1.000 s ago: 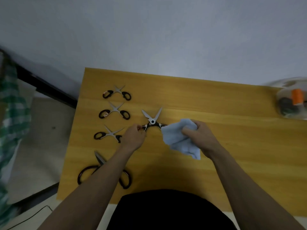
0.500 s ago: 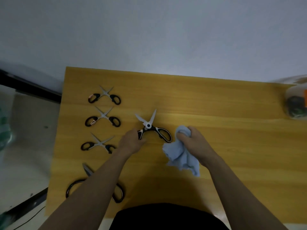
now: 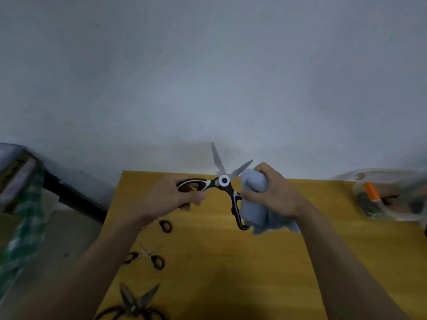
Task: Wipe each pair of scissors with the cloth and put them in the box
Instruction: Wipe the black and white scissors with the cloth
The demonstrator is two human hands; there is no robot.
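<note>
The left hand [image 3: 171, 199] grips one handle, holding the scissors [image 3: 223, 181] above the table [image 3: 231, 262] with blades spread, probably so each can be wiped. The right hand [image 3: 272, 192] clutches the cloth [image 3: 254, 204] against the right-hand blade. The box [image 3: 390, 195] sits far right.

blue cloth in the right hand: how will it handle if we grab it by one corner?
Likely floppy: the cloth bunches in the right hand and its loose end droops toward the table. Probably light, since a loose grip holds the whole wad. It may drape over the scissors held by the left hand rather than push them.
</note>
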